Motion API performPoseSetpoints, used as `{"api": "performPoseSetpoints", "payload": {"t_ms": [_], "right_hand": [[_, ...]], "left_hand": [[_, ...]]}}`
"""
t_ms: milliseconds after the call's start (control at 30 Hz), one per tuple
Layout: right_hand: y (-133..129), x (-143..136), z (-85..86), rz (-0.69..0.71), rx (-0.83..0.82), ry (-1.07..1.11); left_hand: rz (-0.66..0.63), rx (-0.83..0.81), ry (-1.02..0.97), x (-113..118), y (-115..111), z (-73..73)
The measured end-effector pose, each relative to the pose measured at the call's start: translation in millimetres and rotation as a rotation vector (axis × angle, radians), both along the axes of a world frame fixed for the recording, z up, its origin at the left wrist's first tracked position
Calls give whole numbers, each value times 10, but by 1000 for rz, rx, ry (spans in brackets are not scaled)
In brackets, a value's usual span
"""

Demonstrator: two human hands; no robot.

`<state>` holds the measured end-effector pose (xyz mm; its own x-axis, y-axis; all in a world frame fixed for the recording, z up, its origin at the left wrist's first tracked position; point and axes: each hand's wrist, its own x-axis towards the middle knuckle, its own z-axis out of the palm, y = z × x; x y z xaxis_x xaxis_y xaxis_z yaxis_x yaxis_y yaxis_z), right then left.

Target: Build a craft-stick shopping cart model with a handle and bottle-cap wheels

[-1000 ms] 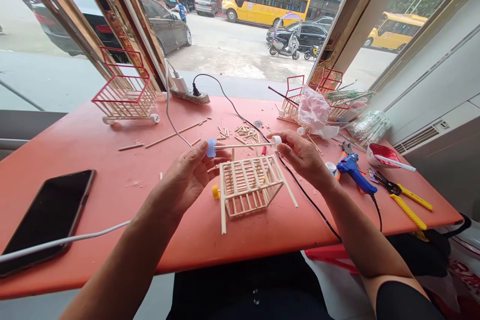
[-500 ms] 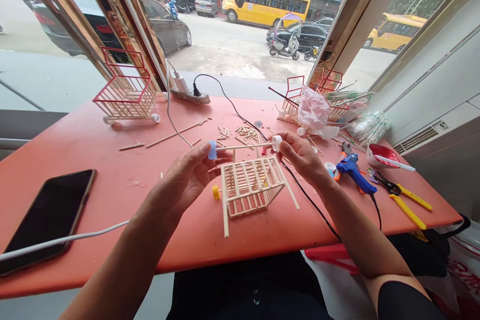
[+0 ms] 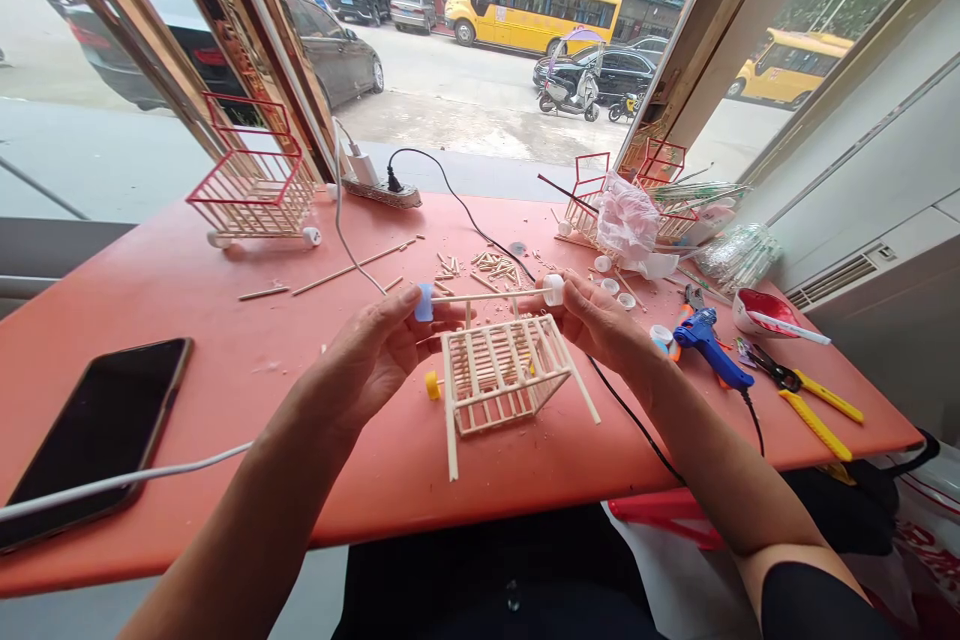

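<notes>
A thin wooden stick (image 3: 487, 296) runs across between my hands, with a blue bottle cap (image 3: 424, 302) at its left end and a white bottle cap (image 3: 553, 290) at its right end. My left hand (image 3: 379, 345) is closed, thumb and fingers pinching the blue cap. Pinched in my right hand (image 3: 600, 320) is the white cap. Just below the stick is a small cart frame of wooden sticks (image 3: 502, 375), tilted, its long sticks pointing toward me. A yellow cap (image 3: 433, 385) shows at its left side. Whether my lower fingers touch the frame is hidden.
On the pink table (image 3: 255, 400) lie a phone (image 3: 97, 420), a blue glue gun (image 3: 709, 345), yellow-handled pliers (image 3: 810, 400) and cut stick pieces (image 3: 499, 268). A red-trimmed stick cart (image 3: 255, 180) stands back left. A black cable (image 3: 630, 420) crosses under my right arm.
My right fingers have shifted around the white cap, which now faces more side-on. The stick and my left hand are nearly unmoved.
</notes>
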<state>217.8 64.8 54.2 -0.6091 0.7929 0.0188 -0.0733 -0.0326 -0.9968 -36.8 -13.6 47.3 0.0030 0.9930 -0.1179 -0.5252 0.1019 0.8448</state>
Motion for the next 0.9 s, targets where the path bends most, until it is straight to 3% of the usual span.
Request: {"api": "performPoseSetpoints", "payload": {"t_ms": [600,900], "right_hand": [[-56,-26,24,-24,-35,16],[-67,-31,20,56,-106,100]], "left_hand": [[-10,38,35,-23,-21,-20],[-31,53,34,-54,-22,-47]]}}
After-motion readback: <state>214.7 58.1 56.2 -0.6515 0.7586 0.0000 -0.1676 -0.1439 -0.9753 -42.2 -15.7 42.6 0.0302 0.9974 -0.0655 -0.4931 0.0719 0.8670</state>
